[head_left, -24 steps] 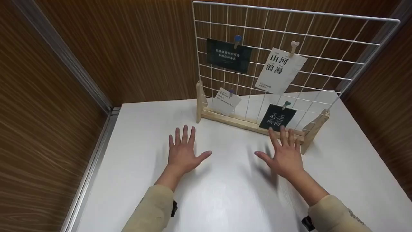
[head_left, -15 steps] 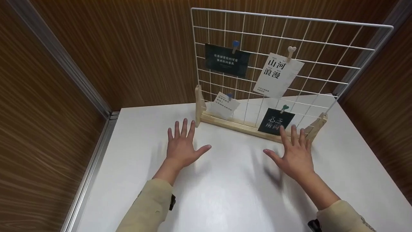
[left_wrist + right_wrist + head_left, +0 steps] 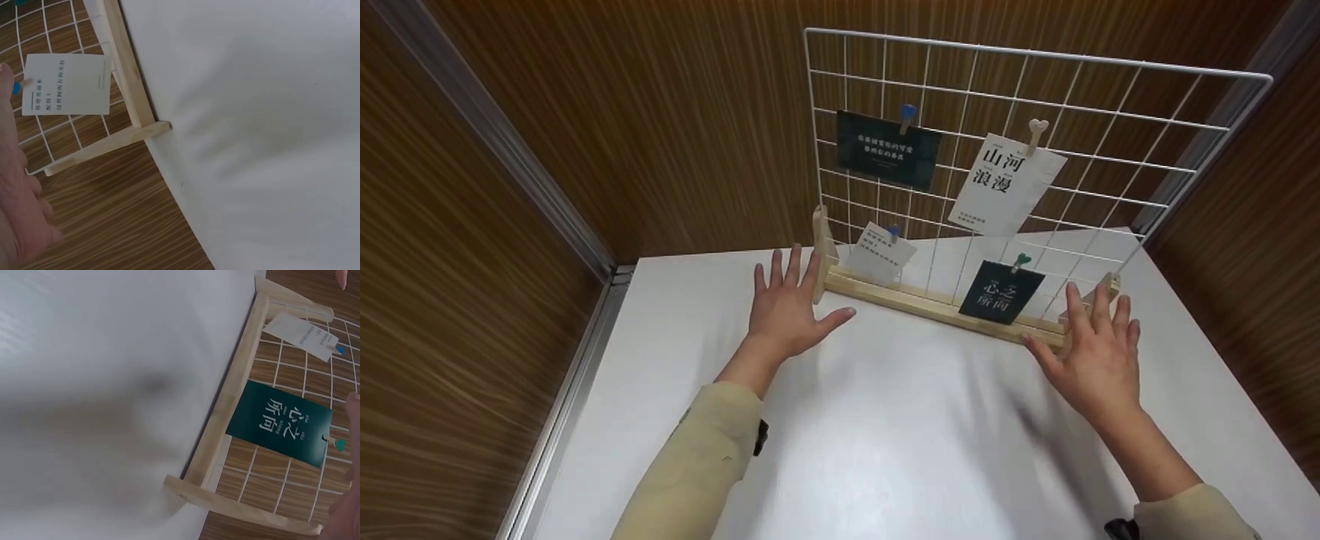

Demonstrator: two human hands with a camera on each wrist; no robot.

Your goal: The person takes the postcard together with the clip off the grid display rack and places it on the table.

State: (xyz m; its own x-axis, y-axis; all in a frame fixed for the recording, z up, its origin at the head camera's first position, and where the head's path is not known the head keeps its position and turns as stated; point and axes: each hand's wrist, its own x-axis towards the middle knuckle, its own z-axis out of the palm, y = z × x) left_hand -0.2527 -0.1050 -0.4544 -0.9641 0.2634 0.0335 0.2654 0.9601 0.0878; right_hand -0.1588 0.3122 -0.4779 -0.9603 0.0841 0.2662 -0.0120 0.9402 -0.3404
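A white wire grid panel (image 3: 1039,54) stands in a wooden base (image 3: 915,301). Small clips hold a dark green card (image 3: 888,169), a large white card (image 3: 997,206), a small white card (image 3: 73,84) and a lower dark green card (image 3: 281,422) on it. My left hand (image 3: 784,319), palm down with fingers spread, hovers over the table beside the base's left foot, holding nothing. With its fingers also spread, my right hand (image 3: 1102,375) is at the base's right foot (image 3: 242,509) and overlaps it in the head view; nothing is in its grasp.
The white table (image 3: 870,450) runs up to a wood-grain panel (image 3: 705,150) behind the rack. More wood-grain panels with metal edging (image 3: 562,427) flank it left and right. Both hands cast shadows on the tabletop.
My right hand has moved right, from in front of the lower dark card to the right foot. The left hand has moved slightly forward. The rack appears lower in the head view.
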